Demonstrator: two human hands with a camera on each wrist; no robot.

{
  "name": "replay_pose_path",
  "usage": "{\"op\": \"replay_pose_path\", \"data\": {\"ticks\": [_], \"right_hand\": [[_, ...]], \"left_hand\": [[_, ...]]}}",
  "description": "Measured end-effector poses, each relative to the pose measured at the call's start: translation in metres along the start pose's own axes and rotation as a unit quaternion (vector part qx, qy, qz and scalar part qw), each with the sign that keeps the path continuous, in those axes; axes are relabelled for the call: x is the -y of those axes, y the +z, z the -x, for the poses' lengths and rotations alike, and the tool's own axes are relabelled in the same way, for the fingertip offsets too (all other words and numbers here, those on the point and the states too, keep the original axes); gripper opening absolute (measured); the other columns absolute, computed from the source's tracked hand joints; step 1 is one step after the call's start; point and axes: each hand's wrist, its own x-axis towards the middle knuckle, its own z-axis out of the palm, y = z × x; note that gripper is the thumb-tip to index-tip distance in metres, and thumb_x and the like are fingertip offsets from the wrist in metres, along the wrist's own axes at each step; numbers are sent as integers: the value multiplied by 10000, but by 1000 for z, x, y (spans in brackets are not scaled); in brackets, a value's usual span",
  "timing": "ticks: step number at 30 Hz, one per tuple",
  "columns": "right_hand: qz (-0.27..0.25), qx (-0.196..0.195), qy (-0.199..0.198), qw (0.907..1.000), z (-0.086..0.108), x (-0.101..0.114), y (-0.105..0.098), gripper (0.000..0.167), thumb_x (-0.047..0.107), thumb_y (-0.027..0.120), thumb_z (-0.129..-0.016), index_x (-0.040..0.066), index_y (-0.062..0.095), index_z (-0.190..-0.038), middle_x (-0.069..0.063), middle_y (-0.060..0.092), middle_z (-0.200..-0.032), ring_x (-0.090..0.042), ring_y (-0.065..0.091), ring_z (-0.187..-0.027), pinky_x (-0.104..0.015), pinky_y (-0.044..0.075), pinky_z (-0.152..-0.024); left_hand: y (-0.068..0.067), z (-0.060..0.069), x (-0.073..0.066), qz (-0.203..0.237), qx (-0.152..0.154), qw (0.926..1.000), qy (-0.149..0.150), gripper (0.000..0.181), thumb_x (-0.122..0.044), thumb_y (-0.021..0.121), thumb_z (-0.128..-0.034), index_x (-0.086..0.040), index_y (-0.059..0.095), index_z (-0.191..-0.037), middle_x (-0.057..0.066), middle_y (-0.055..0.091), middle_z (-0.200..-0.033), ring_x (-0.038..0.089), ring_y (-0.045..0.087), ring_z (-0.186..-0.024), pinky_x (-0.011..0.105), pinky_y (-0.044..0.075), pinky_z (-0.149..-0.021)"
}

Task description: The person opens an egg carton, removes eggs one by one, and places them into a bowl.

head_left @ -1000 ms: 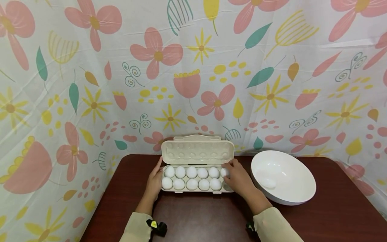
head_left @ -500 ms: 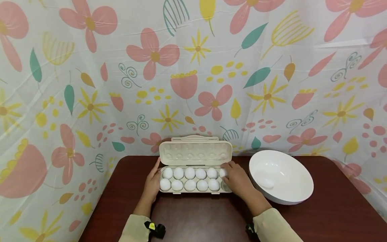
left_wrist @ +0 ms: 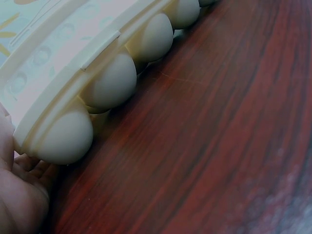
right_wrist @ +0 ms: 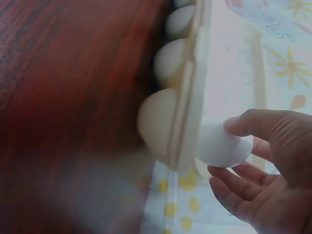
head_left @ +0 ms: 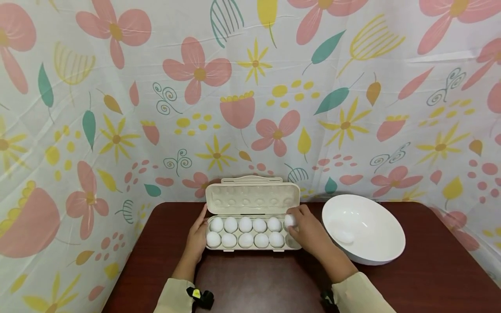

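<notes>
A cream egg carton [head_left: 253, 191] lies with its lid raised, holding two rows of white eggs [head_left: 245, 224]. My right hand [head_left: 311, 230] pinches a white egg [head_left: 290, 220] between thumb and fingers at the carton's back right corner. In the right wrist view, this egg [right_wrist: 224, 147] shows clear of the rim. The front right cup [head_left: 291, 241] is without an egg. At the carton's left end, my left hand [head_left: 197, 240] touches the side with its fingers fairly straight; in the left wrist view some fingers [left_wrist: 34, 170] are partly hidden behind a cup.
A large white bowl [head_left: 381, 228] stands right of the carton with a white egg [head_left: 345, 236] inside. Both rest on a dark red-brown table [head_left: 258, 278]. A flowered cloth [head_left: 250, 130] hangs behind the table's back edge.
The right hand has raised the back right egg slightly out of its cup. The left hand keeps its place at the carton; the whole view has shifted a little.
</notes>
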Motion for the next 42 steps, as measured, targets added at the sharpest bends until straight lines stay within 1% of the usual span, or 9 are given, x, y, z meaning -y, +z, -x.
{"op": "replay_pose_path", "data": {"ticks": [5, 8, 13, 15, 22, 25, 30, 37, 42], "right_hand": [[-59, -158, -42, 9998, 1, 5, -14, 412, 61, 791, -814, 23, 652, -1200, -201, 596, -1123, -319, 649, -943, -445, 544, -818], [8, -219, -163, 9996, 2, 5, -22, 411, 67, 772, -835, 20, 656, -1226, -194, 614, -1118, -279, 624, -912, -430, 535, -799], [156, -462, -312, 9983, 6, 2, -35, 419, 76, 766, -849, 30, 656, -1250, -186, 624, -1115, -314, 625, -944, -462, 519, -807], [164, -541, -275, 9980, 8, 1, -39, 423, 82, 770, -846, 36, 657, -1251, -189, 624, -1119, -353, 627, -991, -488, 512, -828], [139, -660, -69, 9977, 15, -7, -47, 425, 88, 770, -851, 31, 656, -1256, -199, 623, -1114, -388, 624, -1005, -540, 506, -844], [134, -725, -45, 9973, 18, -11, -50, 426, 94, 766, -859, 20, 645, -1260, -205, 614, -1112, -388, 618, -1003, -544, 504, -838], [23, -1022, -51, 9947, 23, -18, -57, 441, 71, 774, -848, -8, 633, -1258, -232, 604, -1106, -403, 611, -1016, -545, 503, -857], [12, -1276, 208, 9916, 31, -28, -67, 527, 44, 762, -843, -42, 563, -1323, -273, 579, -1143, -442, 585, -1056, -594, 473, -897], [108, -1397, 334, 9896, 36, -38, -71, 521, 32, 766, -817, -79, 539, -1273, -291, 590, -1106, -446, 583, -1014, -577, 460, -870]], "left_hand": [[-1, 0, 1, -16, 7, 10000, -5, 565, -162, 350, -1088, -544, 346, -1505, 127, 590, -1422, 282, 474, -1377, 504, 313, -1170], [0, 0, 1, 9, 21, 10000, 8, 566, -159, 349, -1088, -539, 347, -1508, 127, 593, -1418, 279, 476, -1375, 502, 315, -1170], [0, 1, 0, -24, 40, 10000, 45, 561, -159, 339, -1091, -504, 331, -1534, 122, 593, -1420, 284, 473, -1382, 513, 320, -1167], [0, 1, 0, -49, 24, 10000, 36, 562, -159, 340, -1091, -492, 327, -1543, 121, 593, -1421, 287, 474, -1383, 513, 321, -1168], [0, 1, -1, -136, 32, 9999, 95, 558, -149, 335, -1092, -403, 294, -1588, 128, 584, -1430, 300, 467, -1390, 532, 323, -1166], [0, 1, -1, -119, 36, 9999, 79, 557, -162, 341, -1094, -458, 307, -1564, 112, 584, -1434, 287, 458, -1399, 521, 314, -1173], [-1, 1, -1, -123, 49, 9999, 43, 551, -173, 341, -1096, -490, 314, -1547, 115, 583, -1435, 288, 454, -1404, 521, 306, -1179], [-1, 0, 0, -163, 26, 9998, 65, 551, -172, 344, -1093, -440, 303, -1574, 116, 584, -1426, 289, 466, -1388, 523, 307, -1174], [0, 0, 1, -140, -39, 9999, 77, 558, -157, 352, -1089, -459, 326, -1557, 119, 603, -1403, 278, 483, -1369, 505, 319, -1167]]}}
